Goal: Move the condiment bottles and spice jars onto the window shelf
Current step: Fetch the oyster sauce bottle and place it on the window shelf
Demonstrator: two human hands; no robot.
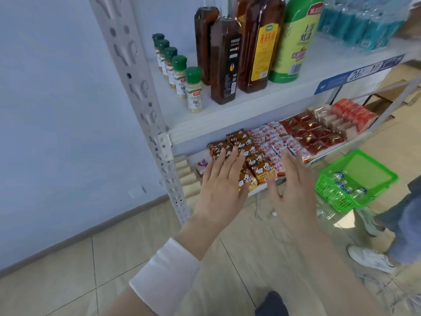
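Several green-capped spice jars [193,90] stand in a row at the left of a white shelf [246,103]. Right of them are dark brown condiment bottles [224,62], one with a yellow label [262,49], and a green and yellow bottle [293,39]. My left hand [222,188] and my right hand [293,190] hover below that shelf with fingers spread, holding nothing, in front of the lower shelf's snack packets.
A grey perforated upright [145,103] frames the shelf's left side. Snack packets [273,147] fill the lower shelf. A green basket [355,181] with small bottles sits on the tiled floor at right, beside another person's legs and white shoe [369,258]. Blue-wrapped water bottles [364,21] stand top right.
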